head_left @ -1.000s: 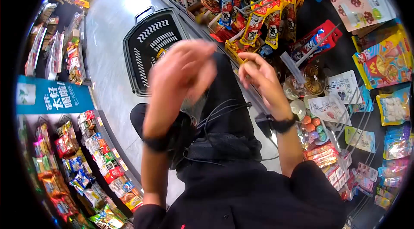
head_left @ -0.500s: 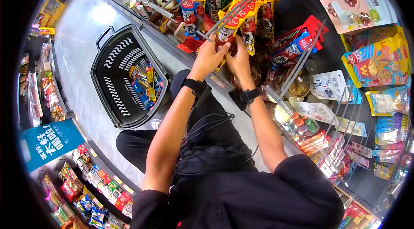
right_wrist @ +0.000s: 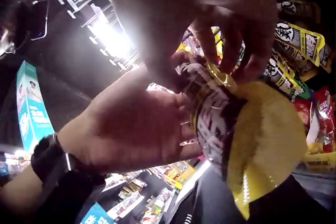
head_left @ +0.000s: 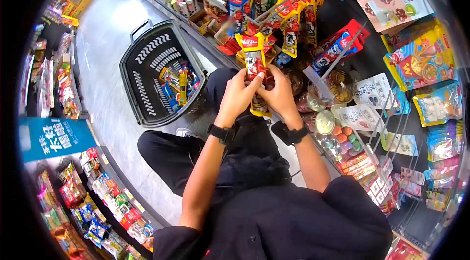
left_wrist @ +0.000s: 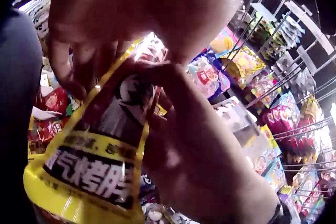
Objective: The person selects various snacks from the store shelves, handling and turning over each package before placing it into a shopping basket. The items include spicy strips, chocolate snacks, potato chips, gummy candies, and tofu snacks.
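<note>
In the head view, a yellow-edged grilled sausage packet (head_left: pixel 253 55) stands out in front of the person's knees. My left hand (head_left: pixel 236 96) grips its near side, thumb across the front. From the other side my right hand (head_left: pixel 281 94) holds it too, with the thumbs close together. The packet's printed, yellow-bordered end (left_wrist: pixel 89 176) fills the lower left of the left wrist view. In the right wrist view the dark, shiny wrapper (right_wrist: pixel 212 124) shows between both hands, partly covered by fingers.
A black shopping basket (head_left: pixel 133 71) with several bright packets inside sits on the floor at left. More yellow sausage packets (head_left: pixel 291 32) hang from metal hooks ahead. Plastic jars (head_left: pixel 325 122) and snack bags (head_left: pixel 418 57) line the right. Another shelf row (head_left: pixel 110 191) stands at far left.
The left hand swung from over the basket to the hanging packets, where both hands met. Since then the grilled sausage packet has come away from the hook toward the body, held in both hands.
</note>
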`<state>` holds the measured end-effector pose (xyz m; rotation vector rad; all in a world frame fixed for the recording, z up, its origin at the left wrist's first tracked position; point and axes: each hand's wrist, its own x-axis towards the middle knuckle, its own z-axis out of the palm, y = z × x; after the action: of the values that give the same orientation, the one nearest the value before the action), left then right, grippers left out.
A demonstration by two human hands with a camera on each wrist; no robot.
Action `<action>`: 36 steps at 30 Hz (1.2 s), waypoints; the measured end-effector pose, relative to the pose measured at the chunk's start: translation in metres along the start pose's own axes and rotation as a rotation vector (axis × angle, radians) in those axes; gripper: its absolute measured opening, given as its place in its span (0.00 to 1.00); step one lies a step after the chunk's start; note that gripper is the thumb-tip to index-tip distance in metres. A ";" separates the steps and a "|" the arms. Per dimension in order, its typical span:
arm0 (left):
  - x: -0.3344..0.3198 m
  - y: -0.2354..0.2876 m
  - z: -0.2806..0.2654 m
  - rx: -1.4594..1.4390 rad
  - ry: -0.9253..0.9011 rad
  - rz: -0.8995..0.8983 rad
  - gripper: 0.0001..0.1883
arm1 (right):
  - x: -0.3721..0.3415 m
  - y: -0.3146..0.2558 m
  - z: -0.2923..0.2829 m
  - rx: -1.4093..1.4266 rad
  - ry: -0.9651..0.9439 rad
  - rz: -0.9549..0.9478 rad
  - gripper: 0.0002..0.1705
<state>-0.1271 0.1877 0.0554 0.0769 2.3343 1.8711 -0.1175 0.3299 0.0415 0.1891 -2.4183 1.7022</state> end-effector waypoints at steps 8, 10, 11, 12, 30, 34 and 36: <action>-0.131 0.012 -0.037 -0.278 -0.069 -0.046 0.18 | -0.051 -0.047 -0.004 0.667 -0.337 0.186 0.29; -0.166 0.019 -0.043 -0.191 -0.049 -0.034 0.19 | -0.062 -0.056 0.004 0.770 -0.384 0.192 0.29; -0.177 0.022 -0.047 -0.045 0.018 0.016 0.19 | -0.066 -0.058 0.009 0.815 -0.395 0.195 0.28; -0.187 0.021 -0.048 0.113 0.167 0.069 0.23 | -0.071 -0.060 0.015 0.861 -0.404 0.200 0.27; -0.248 0.033 -0.095 0.684 1.054 0.491 0.26 | -0.075 -0.127 0.084 1.143 -0.887 -0.053 0.44; -0.247 0.030 -0.105 0.679 1.078 0.512 0.25 | -0.066 -0.140 0.093 1.158 -0.960 -0.064 0.44; -0.246 0.028 -0.107 0.673 1.108 0.526 0.25 | -0.059 -0.143 0.094 1.105 -1.003 -0.095 0.44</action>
<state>0.0986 0.0578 0.1258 -0.4198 3.9597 1.2901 -0.0371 0.1931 0.1295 1.5402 -1.3773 3.1627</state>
